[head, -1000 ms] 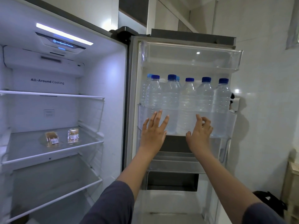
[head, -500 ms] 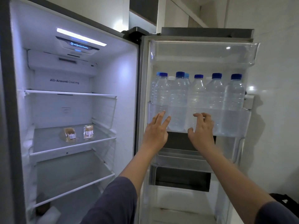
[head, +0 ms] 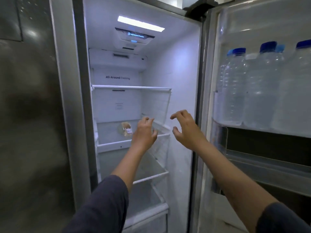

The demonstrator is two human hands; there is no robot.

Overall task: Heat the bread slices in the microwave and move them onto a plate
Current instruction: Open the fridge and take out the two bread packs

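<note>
Sleeves [head: 104, 204] of dark cloth cover both upper arms, and the bare forearms reach forward into the open fridge [head: 178, 73]. The left hand [head: 144, 133] hovers over the front of the middle shelf [head: 114, 146], fingers loosely bent and holding nothing. The right hand [head: 186, 130] hangs beside it, fingers spread and curved, also empty. Just left of the left hand, a wrapped bread packet [head: 125, 129] lies on that shelf. Water bottles [head: 235, 84] stand in the door rack [head: 252, 128] on the right.

Brushed, dully gleaming metal fridge door [head: 33, 115], glossy white plastic liner [head: 181, 81], clear plastic bottles [head: 235, 91] with blue caps.
</note>
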